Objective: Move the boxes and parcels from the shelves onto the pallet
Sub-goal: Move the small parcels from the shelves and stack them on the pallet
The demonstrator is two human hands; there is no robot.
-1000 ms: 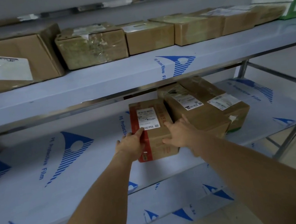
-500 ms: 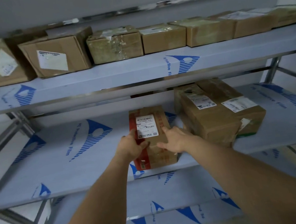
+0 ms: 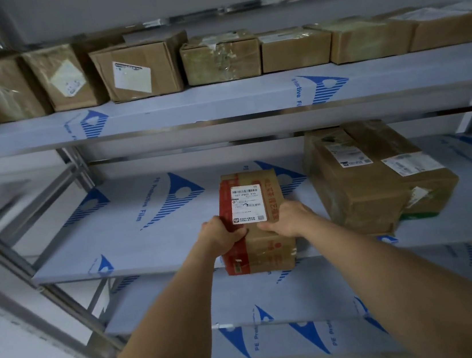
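Small red-taped box (image 3: 254, 221) now drawn past the middle shelf (image 3: 148, 250) near edge, left hand (image 3: 221, 235) and right hand (image 3: 289, 219) still gripping its sides, fingers curled round it.

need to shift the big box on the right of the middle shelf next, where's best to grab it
Take the big box by its two long side faces near the front end, coming from the open aisle side of the middle shelf. It lies skewed with a front corner towards the aisle, looks too wide for one hand, and its taped top offers no edge to hook.
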